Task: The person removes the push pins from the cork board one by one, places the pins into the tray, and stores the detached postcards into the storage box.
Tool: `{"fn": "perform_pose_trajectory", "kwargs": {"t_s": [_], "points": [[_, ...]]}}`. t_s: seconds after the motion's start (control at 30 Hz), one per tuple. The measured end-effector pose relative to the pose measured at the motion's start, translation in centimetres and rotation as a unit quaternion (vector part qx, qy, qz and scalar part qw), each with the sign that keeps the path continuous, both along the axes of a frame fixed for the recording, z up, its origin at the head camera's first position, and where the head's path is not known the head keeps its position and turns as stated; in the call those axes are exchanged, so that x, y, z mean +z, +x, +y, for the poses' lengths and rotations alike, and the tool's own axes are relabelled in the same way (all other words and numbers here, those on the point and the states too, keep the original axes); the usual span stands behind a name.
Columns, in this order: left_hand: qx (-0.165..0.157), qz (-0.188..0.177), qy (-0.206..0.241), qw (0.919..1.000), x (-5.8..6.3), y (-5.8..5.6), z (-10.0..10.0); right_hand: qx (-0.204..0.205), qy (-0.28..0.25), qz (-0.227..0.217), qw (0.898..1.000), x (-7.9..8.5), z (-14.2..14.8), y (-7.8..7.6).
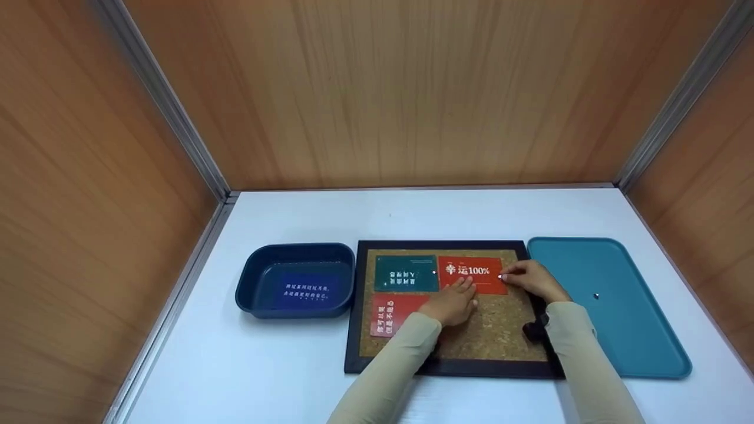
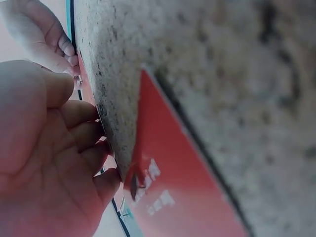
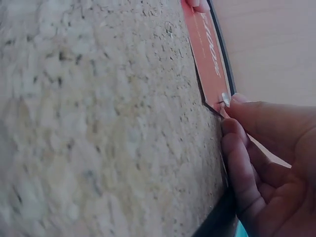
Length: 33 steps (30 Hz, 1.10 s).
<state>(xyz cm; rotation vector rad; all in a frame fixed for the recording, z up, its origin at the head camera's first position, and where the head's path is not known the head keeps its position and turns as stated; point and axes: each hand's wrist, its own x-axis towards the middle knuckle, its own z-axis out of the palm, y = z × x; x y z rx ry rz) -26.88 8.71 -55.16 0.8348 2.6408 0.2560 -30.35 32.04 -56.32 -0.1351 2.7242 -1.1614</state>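
A red card [image 1: 493, 287] printed "100%" lies near the top right of a framed cork board [image 1: 500, 330]. My left hand [image 1: 450, 303] rests its fingers on this card's lower edge, fairly straight. At the card's right end my right hand [image 1: 536, 280] pinches a small silver thumbtack [image 3: 225, 99] between thumb and forefinger. The tack's point shows close to the card; whether it has entered the cork I cannot tell. Left of that card is a green card [image 1: 406, 272], with a tack [image 1: 434, 272] at their shared edge. Another red card [image 2: 180, 197] lies below, partly behind my left forearm.
To the board's left stands a dark blue basin [image 1: 255, 259] with a blue printed card [image 1: 306, 291] inside. A teal tray [image 1: 639, 341] lies on the right, bearing a tack [image 1: 595, 296]. Wood-patterned walls [image 1: 412, 94] border the white table [image 1: 235, 365].
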Motion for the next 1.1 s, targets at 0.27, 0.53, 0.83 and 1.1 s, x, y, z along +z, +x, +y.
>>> {"fn": "perform_pose_trajectory", "kwargs": {"t_s": [0.27, 0.53, 0.83, 1.1], "points": [[0.001, -0.029, 0.009, 0.9995, 0.11, -0.23, -0.12, -0.022, 0.006, 0.009, 1.0, -0.24, -0.52, -0.15], [0.006, -0.034, 0.011, 0.9993, 0.0, -0.45, -0.07, -0.034, 0.008, 0.001, 0.999, -0.08, -0.67, -0.14], [0.007, -0.028, 0.009, 0.9995, -0.06, -0.57, 0.11, -0.023, 0.015, 0.008, 1.0, -0.02, -0.63, -0.03], [0.013, -0.037, 0.017, 0.9991, -0.11, -0.38, 0.16, -0.021, 0.019, 0.009, 1.0, -0.15, -0.53, 0.01]]}}
